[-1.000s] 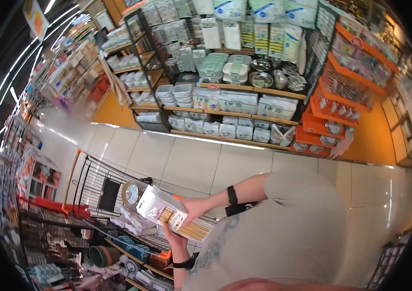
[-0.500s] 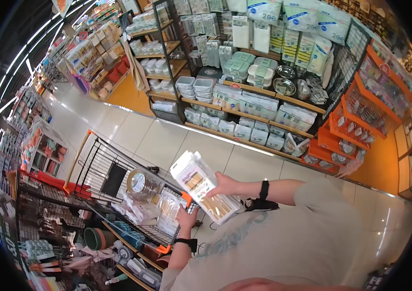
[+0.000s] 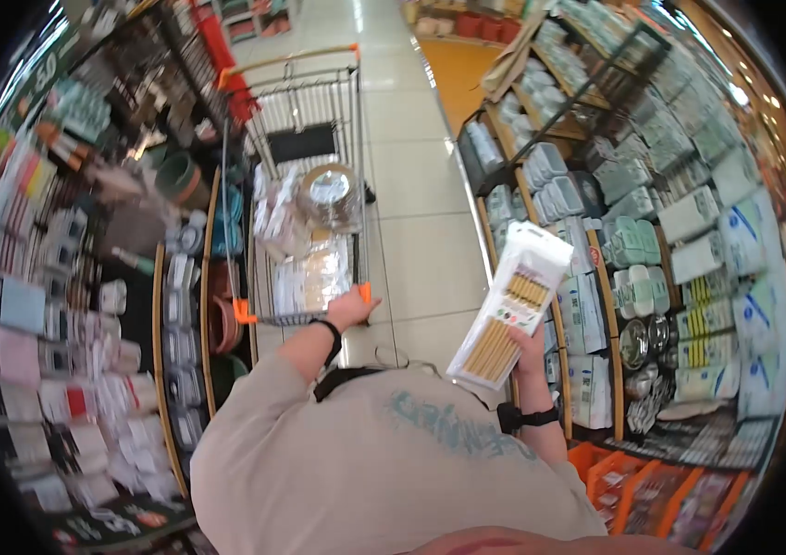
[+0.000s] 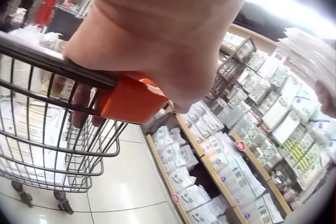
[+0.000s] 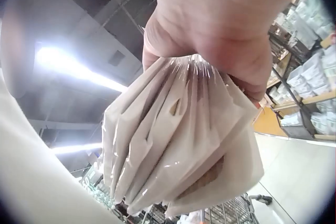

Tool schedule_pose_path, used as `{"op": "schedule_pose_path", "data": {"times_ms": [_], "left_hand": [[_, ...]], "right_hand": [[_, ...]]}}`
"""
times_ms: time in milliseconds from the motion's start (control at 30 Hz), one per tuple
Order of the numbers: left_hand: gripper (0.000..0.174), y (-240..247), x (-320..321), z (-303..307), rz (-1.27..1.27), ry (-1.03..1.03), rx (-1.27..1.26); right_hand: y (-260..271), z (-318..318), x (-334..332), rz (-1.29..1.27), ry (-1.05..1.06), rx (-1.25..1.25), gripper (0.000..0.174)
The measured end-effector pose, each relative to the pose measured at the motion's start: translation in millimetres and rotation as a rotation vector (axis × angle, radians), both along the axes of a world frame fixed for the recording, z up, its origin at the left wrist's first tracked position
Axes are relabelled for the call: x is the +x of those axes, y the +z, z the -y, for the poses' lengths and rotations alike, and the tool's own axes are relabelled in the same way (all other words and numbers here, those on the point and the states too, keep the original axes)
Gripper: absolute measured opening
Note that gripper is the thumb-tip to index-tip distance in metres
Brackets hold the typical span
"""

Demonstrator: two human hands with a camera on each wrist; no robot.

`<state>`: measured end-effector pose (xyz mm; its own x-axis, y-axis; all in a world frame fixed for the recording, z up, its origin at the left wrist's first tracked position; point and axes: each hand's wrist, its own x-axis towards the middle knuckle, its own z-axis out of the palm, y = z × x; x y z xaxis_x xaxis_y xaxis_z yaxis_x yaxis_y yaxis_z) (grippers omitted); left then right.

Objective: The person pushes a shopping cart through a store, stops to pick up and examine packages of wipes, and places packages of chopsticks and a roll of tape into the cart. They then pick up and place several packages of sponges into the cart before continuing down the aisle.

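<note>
My right hand (image 3: pixel 529 350) holds several flat plastic packs of tan sticks (image 3: pixel 504 338) by one edge, out to the right of my body. In the right wrist view the packs (image 5: pixel 178 140) fan out below the pinching hand (image 5: pixel 210 29). My left hand (image 3: pixel 348 310) grips the near right corner of a wire shopping cart (image 3: pixel 356 120). In the left wrist view that hand (image 4: pixel 152 45) wraps over the orange corner piece (image 4: pixel 134 103), fingertips showing behind the bar. Inside the cart are similar stick packs (image 3: pixel 314 277), round clear-wrapped items (image 3: pixel 331 190) and white plastic-wrapped goods (image 3: pixel 277 217).
Shelves of boxed and bagged containers (image 3: pixel 550 185) line the right side, with orange display trays (image 3: pixel 633 490) close by my right elbow. Left of the cart stand more shelves with pots (image 3: pixel 182 180) and packaged goods. A tiled aisle floor (image 3: pixel 420 231) runs ahead between them.
The left hand has let go of the packs and taken hold of the cart corner. The right hand has carried the packs rightward, away from the cart. My view has turned to face along the aisle.
</note>
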<state>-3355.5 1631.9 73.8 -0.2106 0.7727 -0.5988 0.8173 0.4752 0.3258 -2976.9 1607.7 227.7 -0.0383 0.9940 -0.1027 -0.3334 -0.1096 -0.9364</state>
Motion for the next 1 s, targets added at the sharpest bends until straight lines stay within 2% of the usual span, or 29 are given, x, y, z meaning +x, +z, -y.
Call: {"op": "schedule_pose_path", "data": {"times_ms": [33,200,267,333,433,467,567,667,767,933,1000], "left_hand": [[0.083,3,3,-1,-0.031,0.008,-0.011],[0.092,-8,-7,-9,0.048,-0.017,-0.048],[0.075,-19,-11,-17,0.149,0.054,-0.042],[0.068,-47,-14,-21,0.164,0.129,-0.006],[0.066,-15,-10,-21,0.238,0.113,-0.104],[0.064,-20,-10,-24,0.213,0.110,-0.103],[0.067,-18,-13,-26,0.223,0.081,-0.166],[0.076,-10,-5,-22,0.032,0.094,-0.106],[0.084,2,-7,-28,0.069,0.045,-0.192],[0.082,15,-8,-36,0.098,0.049,-0.154],[0.082,6,-10,-41,0.096,0.071,-0.153]], "right_hand": [[1,-3,12,-0.043,-0.004,-0.002,0.067],[17,-21,49,-0.128,0.052,0.049,0.067],[11,-29,64,-0.110,0.052,0.033,0.068],[10,-35,78,-0.083,0.066,-0.010,0.070],[4,-45,94,0.046,0.031,0.032,0.070],[2,-49,99,0.040,0.041,0.023,0.070],[-9,-55,113,0.021,0.028,-0.005,0.068],[-9,-64,118,0.028,-0.039,-0.037,0.066],[-4,-78,118,0.024,-0.027,-0.084,0.066],[3,-128,103,0.083,0.053,-0.066,0.064],[0,-153,97,0.121,0.069,-0.096,0.064]]}}
